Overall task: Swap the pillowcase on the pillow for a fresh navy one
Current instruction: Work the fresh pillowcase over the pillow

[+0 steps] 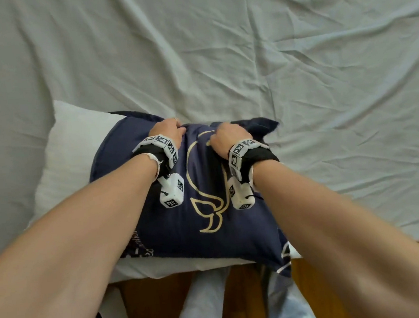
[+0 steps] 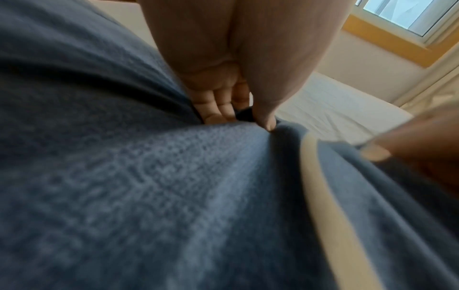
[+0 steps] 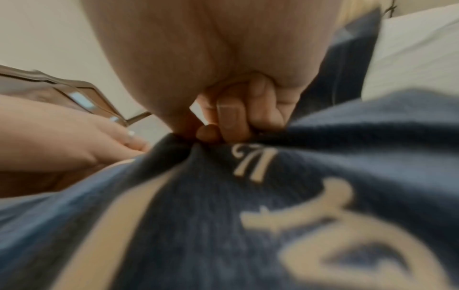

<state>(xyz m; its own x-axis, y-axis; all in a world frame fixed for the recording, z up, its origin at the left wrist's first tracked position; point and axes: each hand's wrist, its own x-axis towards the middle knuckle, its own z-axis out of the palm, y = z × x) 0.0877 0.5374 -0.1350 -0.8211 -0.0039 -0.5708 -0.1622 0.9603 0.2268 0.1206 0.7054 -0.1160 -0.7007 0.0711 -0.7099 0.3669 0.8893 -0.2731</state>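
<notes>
A navy pillowcase [image 1: 173, 227] with a cream line drawing covers most of a white pillow [image 1: 67, 155] at the near edge of the bed; the pillow's left part sticks out bare. My left hand [image 1: 167, 130] grips the far edge of the navy pillowcase [image 2: 174, 196], thumb and curled fingers [image 2: 216, 106] pinching a fold. My right hand [image 1: 223, 135] grips the same far edge a little to the right, its fingers [image 3: 231, 117] curled round bunched navy cloth [image 3: 223, 215]. A loose navy corner [image 1: 266, 125] sticks out beyond the right hand.
A wrinkled pale grey-green sheet [image 1: 245, 55] covers the bed beyond and to both sides. The bed's edge runs along the bottom, with wooden floor [image 1: 361, 254] and my legs in light trousers [image 1: 202, 307] below it. A window [image 2: 407, 15] shows in the left wrist view.
</notes>
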